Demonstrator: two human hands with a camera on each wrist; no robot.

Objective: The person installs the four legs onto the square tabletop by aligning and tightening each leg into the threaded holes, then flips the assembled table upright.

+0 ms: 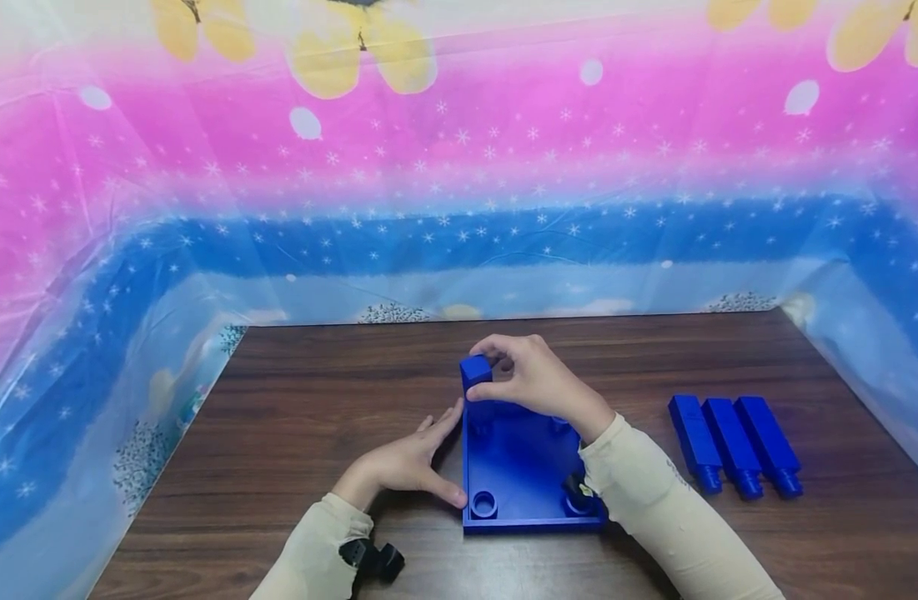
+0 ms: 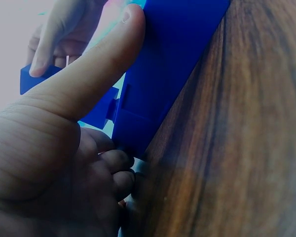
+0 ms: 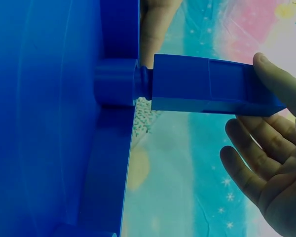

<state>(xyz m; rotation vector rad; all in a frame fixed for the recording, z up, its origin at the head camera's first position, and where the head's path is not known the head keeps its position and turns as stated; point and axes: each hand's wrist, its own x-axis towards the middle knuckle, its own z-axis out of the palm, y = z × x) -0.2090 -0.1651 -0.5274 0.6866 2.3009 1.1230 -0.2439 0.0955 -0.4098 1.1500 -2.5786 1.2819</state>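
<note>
A blue tray-like panel [image 1: 519, 475] with raised rims and round corner sockets lies on the table. At its far left corner my right hand [image 1: 537, 375] pinches the upper end of a blue square leg [image 3: 197, 84], which stands upright. The leg's narrow threaded end enters the socket [image 3: 116, 82], with a short length of neck still showing. My left hand [image 1: 406, 462] braces the panel's left side, thumb and fingers spread straight along the edge. In the left wrist view, the left thumb [image 2: 108, 54] lies against the panel's outer wall.
Three more blue legs [image 1: 736, 446] lie side by side on the right of the brown wooden table [image 1: 316, 367], threaded ends toward me. A near-left socket [image 1: 484, 503] holds no leg. A printed pink and blue cloth [image 1: 459, 167] hangs behind the table.
</note>
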